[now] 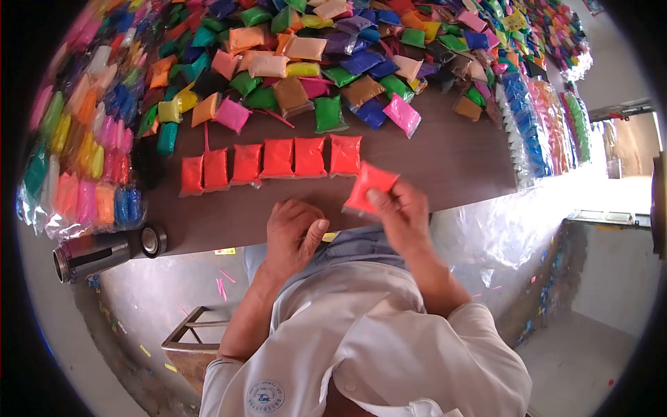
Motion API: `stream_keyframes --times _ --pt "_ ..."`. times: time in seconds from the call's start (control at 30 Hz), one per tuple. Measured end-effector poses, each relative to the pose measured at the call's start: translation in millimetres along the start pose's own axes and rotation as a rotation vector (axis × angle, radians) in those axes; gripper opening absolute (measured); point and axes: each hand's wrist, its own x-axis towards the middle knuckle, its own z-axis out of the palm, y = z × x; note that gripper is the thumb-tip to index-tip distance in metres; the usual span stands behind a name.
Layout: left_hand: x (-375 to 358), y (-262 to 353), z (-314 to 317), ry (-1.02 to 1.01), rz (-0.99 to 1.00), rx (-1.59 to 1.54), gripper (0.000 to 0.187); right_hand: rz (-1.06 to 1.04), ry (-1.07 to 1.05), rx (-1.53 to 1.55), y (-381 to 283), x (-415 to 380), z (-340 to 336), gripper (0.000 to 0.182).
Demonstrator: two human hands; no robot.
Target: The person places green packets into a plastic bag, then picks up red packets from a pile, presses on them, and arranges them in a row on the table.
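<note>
A small red packet (363,182) is pinched between the thumb and fingers of my right hand (404,212), tilted over the front edge of the table. My left hand (295,233) rests by that edge, its fingers curled in and the thumb up, with nothing visible in it. Beyond both hands, several red packets (278,158) lie side by side in a row. The rightmost red packet in the row (345,156) lies just left of the one I hold.
Loose colored packets (333,62) are heaped across the back of the brown table (451,156). Bagged packets stand in stacks at the left (83,153) and right (545,125). A metal flask (97,257) and a round lid (153,240) are at the left front corner. Clear plastic (500,226) hangs at right.
</note>
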Motion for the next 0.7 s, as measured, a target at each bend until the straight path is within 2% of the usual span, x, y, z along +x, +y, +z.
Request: stream_keyframes --times 0.1,0.17,0.3,0.4,0.5,0.7 --pt "1 3 2 0.013 0.013 0.063 0.03 -0.067 0.034 -0.231 11 28 -38 0.028" --pt "2 4 3 0.018 0.024 0.109 0.027 -0.049 0.034 -0.455 -7 42 -50 0.027" --pt "2 5 7 0.034 0.037 0.155 0.024 -0.123 0.059 -0.371 10 64 -41 0.032" --pt "2 4 8 0.041 0.046 0.173 0.023 -0.005 0.039 -0.56 10 68 -33 0.041" --pt "3 7 8 0.047 0.036 0.191 0.022 -0.135 0.067 -0.641 21 70 -34 0.046" --pt "4 8 9 0.052 0.052 0.219 0.019 -0.041 0.052 -0.631 4 63 -33 0.043"
